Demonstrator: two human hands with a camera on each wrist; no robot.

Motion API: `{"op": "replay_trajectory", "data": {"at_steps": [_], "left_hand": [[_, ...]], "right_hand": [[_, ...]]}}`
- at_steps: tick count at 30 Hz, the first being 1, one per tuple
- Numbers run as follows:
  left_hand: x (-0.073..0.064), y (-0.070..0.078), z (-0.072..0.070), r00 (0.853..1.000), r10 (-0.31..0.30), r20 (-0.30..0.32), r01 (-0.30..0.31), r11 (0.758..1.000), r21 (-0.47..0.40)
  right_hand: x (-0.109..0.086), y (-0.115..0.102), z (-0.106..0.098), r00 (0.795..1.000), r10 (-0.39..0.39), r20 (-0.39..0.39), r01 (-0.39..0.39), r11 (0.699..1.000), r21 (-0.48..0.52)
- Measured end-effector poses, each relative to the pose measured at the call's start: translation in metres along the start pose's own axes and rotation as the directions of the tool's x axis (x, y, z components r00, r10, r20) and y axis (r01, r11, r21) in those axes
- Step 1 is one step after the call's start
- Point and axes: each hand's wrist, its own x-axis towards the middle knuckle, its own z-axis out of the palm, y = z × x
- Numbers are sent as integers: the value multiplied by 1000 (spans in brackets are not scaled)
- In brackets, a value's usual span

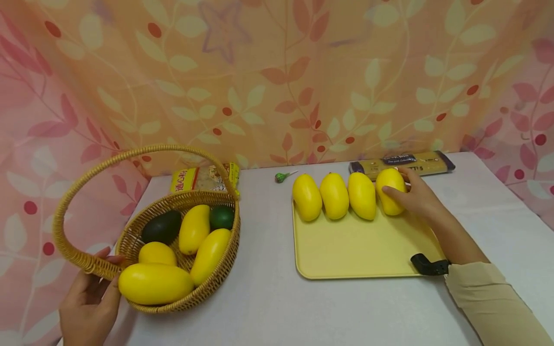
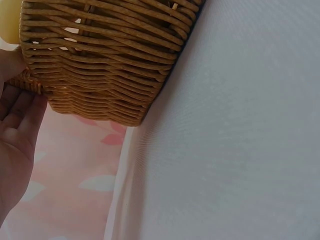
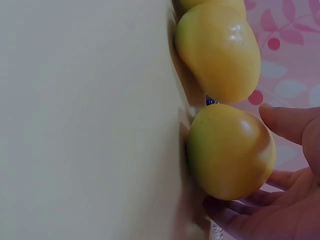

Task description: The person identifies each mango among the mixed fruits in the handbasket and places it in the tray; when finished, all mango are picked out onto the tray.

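My right hand [image 1: 417,194] is around the rightmost yellow mango [image 1: 389,192] on the pale yellow tray [image 1: 346,250]. Its thumb lies over the top of the fruit and the other fingers reach round the far side, partly hidden. In the right wrist view this mango [image 3: 230,155] sits low on the tray, with a neighbouring mango [image 3: 220,55] beside it. Three more mangoes [image 1: 334,196] line up to its left along the tray's back edge. On the left, my left hand [image 1: 91,298] grips the wicker basket [image 1: 220,278] where the handle meets the rim.
Inside the basket lie several yellow mangoes [image 1: 156,283], a dark avocado [image 1: 162,227] and another dark green fruit [image 1: 222,217]. Behind stand a yellow-labelled food bag [image 1: 203,179], a green lollipop [image 1: 281,178] and a spaghetti pack [image 1: 428,162]. A patterned curtain [image 1: 277,96] closes off the back.
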Motion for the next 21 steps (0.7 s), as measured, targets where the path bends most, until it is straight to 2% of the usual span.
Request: {"op": "replay_trajectory", "data": {"at_steps": [8,13,17,21], "left_hand": [[0,-1,2,1000,-20,2,20,1000,3],[0,0,1,1000,-18,1,18,1000,4],[0,0,1,1000,-2,1,2,1000,-14],[0,0,0,1000,6,2,-6,1000,-22]], "right_hand": [[-2,-1,-4,1000,9,-24,-10,998,-59],[-6,-12,-7,995,-52,-80,39,987,-156],[-21,-40,4,975,-191,-110,165,964,-210],[-41,-85,41,924,-379,-40,363,908,-210]]}}
